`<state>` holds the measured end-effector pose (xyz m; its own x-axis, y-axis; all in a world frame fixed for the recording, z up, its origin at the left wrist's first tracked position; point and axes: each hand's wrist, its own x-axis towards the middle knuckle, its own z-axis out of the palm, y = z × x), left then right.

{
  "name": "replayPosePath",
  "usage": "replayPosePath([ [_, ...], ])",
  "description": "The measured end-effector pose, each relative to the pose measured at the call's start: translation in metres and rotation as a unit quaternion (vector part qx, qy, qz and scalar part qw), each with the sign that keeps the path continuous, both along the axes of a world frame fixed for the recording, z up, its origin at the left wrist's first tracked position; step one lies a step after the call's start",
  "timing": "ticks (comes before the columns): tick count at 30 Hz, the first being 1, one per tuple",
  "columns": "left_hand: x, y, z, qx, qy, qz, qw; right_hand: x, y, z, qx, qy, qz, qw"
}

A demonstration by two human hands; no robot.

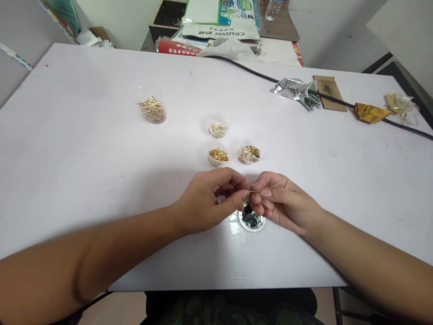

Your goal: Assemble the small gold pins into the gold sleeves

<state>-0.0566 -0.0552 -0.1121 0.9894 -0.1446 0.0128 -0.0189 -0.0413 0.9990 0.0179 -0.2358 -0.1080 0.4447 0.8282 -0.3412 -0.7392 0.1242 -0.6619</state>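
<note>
My left hand [216, 198] and my right hand [287, 198] meet at the fingertips over the white table. Between them lies a thin gold-coloured metal pin [254, 192], pinched from both sides. Below the fingers sits a round dark shiny disc with a silvery rim [252, 220], partly covered by my right hand. Just beyond my hands stand a small cup of short gold pins [218, 155], a second cup of gold pins [249, 154] and a cup of paler pieces [218, 130]. Farther left, a cup of longer gold pins [153, 110] leans to one side.
A black cable [243, 70] crosses the table's far right. Along it lie silver foil [294, 89], a brown cardboard piece [329, 92], a gold foil packet [371, 113] and a clear plastic bag [401, 104]. Behind the table are printed bags [221, 31] and a dark box [167, 18].
</note>
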Motion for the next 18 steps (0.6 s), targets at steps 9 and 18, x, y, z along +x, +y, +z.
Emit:
replayPosePath([
  [9,0.0001,0.0001,-0.0017,-0.042,0.001,-0.012,0.999,0.0001,0.0014,0.0019,-0.007,0.013,0.002,1.0],
  [18,0.0008,-0.0018,-0.0022,-0.121,0.033,-0.015,0.992,-0.0005,0.0037,0.0041,-0.012,0.044,-0.012,0.999],
])
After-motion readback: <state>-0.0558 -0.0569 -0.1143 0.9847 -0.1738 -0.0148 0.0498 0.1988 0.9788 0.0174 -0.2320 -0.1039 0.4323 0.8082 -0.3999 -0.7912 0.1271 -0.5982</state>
